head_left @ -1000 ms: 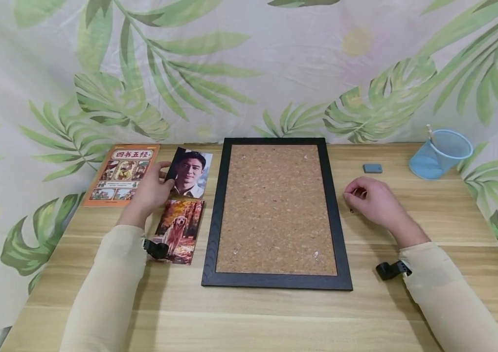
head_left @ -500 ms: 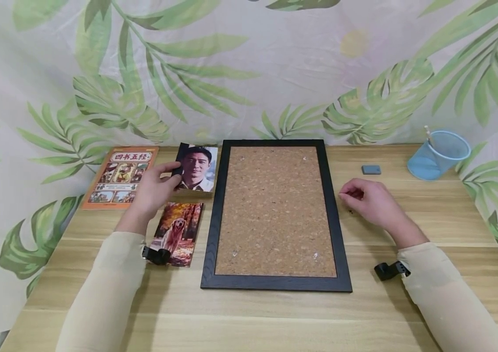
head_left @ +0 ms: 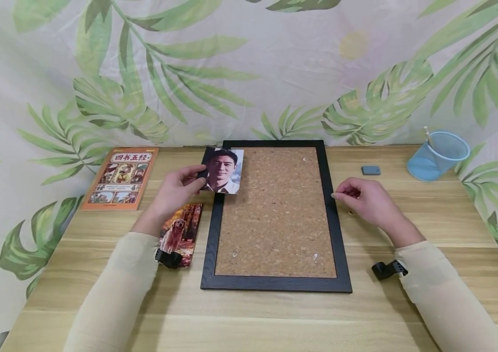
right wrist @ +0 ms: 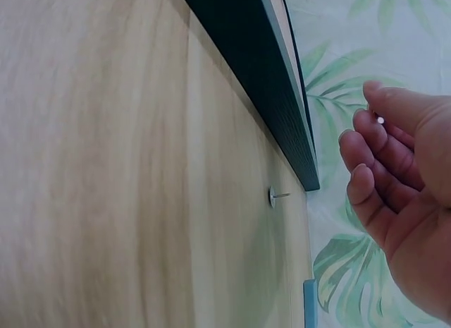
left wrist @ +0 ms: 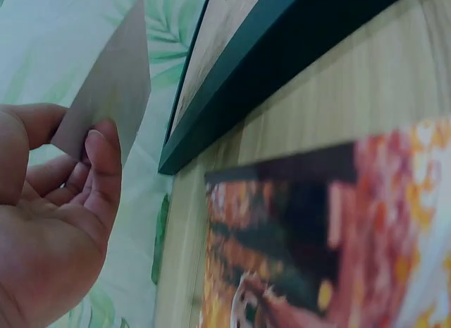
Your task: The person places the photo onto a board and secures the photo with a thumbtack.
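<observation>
My left hand (head_left: 178, 190) pinches a portrait photo print (head_left: 227, 182) by its left edge. The photo overlaps the upper left corner of a black-framed cork board (head_left: 277, 215) in the head view; its plain back (left wrist: 116, 81) faces the left wrist camera, tilted up. Thumb and forefinger of my right hand (head_left: 365, 203) meet beside the board's right edge. Between these fingertips a tiny shiny thumbtack (right wrist: 380, 120) shows, mostly hidden. Another thumbtack (right wrist: 273, 196) lies on the table below, point sideways. A dog photo (head_left: 182, 232) lies left of the board, partly under my left wrist.
An orange comic-style book (head_left: 121, 178) lies at the far left. Right of the board are a small blue-grey block (head_left: 371, 170) and a blue mesh pen cup (head_left: 434, 159) with a stick in it. A leaf-patterned curtain (head_left: 284, 73) hangs behind the table (head_left: 266, 322).
My left hand has lifted the portrait photo and carried it right, from the table to the board's upper left corner. The right hand has shifted slightly left, to the frame's edge.
</observation>
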Action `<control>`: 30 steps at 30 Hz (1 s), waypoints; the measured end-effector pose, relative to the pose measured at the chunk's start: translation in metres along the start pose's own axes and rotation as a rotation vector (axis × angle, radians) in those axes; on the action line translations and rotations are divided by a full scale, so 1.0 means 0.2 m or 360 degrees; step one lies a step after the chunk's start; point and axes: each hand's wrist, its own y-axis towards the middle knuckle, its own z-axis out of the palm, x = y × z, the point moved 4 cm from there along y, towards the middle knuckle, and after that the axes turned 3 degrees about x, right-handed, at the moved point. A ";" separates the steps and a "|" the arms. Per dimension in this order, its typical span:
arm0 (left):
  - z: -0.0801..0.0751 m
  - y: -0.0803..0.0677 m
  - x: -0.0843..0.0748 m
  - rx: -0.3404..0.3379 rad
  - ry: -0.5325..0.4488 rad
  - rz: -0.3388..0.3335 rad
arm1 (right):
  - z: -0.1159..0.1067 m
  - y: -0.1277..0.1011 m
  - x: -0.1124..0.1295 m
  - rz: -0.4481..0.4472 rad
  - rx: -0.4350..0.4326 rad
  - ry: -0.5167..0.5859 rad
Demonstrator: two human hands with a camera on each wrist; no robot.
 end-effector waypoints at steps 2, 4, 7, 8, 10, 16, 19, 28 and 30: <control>0.03 0.01 -0.02 0.0054 -0.0001 0.0027 | 0.00 0.00 0.01 -0.0007 0.0002 -0.0002; 0.07 0.01 -0.04 0.0105 0.0007 0.0050 | 0.00 0.00 0.01 -0.0021 0.0005 -0.0004; 0.11 0.02 -0.07 0.0152 0.0078 0.0085 | 0.00 0.00 0.02 -0.0038 0.0008 -0.0011; 0.12 0.03 -0.08 0.0164 0.0098 0.0090 | 0.00 0.01 0.03 -0.0041 0.0006 -0.0011; 0.15 0.04 -0.10 0.0191 0.0122 0.0099 | 0.00 0.01 0.03 -0.0040 0.0002 -0.0001; 0.25 0.08 -0.13 0.0278 0.0161 0.0098 | 0.01 0.01 0.05 -0.0050 0.0051 0.0000; 0.29 0.09 -0.15 0.0321 0.0185 0.0115 | 0.02 0.01 0.06 -0.0054 0.0063 0.0004; 0.43 0.18 -0.16 0.0438 0.0256 0.0180 | 0.03 0.02 0.08 -0.0087 0.0092 0.0014; 0.45 0.20 -0.15 0.0475 0.0291 0.0191 | 0.03 0.02 0.09 -0.0098 0.0097 0.0021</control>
